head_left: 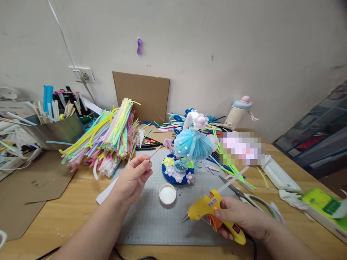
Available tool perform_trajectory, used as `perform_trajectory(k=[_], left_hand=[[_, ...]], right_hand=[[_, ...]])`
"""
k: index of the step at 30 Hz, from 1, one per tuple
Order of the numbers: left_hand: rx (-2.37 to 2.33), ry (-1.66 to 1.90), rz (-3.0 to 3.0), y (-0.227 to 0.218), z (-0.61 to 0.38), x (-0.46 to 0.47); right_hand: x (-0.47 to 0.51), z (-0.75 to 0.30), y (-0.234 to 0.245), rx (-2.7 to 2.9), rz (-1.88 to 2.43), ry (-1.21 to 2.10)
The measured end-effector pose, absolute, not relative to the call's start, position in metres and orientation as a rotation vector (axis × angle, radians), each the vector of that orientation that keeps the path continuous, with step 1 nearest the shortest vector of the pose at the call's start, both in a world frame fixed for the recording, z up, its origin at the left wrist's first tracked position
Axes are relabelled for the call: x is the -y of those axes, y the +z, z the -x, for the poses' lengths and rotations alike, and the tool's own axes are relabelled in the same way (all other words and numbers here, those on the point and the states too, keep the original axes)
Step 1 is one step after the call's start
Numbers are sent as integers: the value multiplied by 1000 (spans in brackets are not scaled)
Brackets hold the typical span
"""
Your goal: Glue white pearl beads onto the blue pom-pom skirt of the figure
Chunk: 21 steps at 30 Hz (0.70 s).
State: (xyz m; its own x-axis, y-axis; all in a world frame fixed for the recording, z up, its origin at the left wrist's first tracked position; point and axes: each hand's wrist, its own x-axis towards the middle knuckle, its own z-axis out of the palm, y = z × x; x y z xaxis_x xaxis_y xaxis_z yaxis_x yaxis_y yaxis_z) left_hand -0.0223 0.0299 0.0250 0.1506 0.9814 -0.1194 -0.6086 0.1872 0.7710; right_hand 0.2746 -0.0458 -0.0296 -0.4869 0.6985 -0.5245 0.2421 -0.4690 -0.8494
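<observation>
My left hand hovers over the grey cutting mat, its fingers pinched on a thin wire pin that points up and right. My right hand grips a yellow hot glue gun with an orange trigger, nozzle aimed left and down over the mat. Between the hands lies a small white round lid. Just behind it stands a fluffy blue pipe-cleaner figure dotted with pearls, on a dark blue round base with small flowers.
A big pile of pastel pipe cleaners lies at the left of the mat. A metal tub of tools stands far left. Scissors lie right of the glue gun. Cardboard leans on the wall; a green-white box sits at right.
</observation>
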Motion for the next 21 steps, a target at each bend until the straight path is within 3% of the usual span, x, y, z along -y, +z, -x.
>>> perform_trajectory(k=[6, 14, 17, 21], left_hand=[[-740, 1233, -681, 42, 18, -18], [-726, 1217, -782, 73, 5, 0], [-706, 1296, -867, 80, -3, -1], [-643, 1413, -947, 84, -19, -6]], right_hand=[[39, -265, -25, 1552, 1691, 1850], [31, -262, 16, 1832, 2060, 905], [22, -259, 41, 1770, 1877, 810], [-2, -245, 57, 1447, 1110, 752]])
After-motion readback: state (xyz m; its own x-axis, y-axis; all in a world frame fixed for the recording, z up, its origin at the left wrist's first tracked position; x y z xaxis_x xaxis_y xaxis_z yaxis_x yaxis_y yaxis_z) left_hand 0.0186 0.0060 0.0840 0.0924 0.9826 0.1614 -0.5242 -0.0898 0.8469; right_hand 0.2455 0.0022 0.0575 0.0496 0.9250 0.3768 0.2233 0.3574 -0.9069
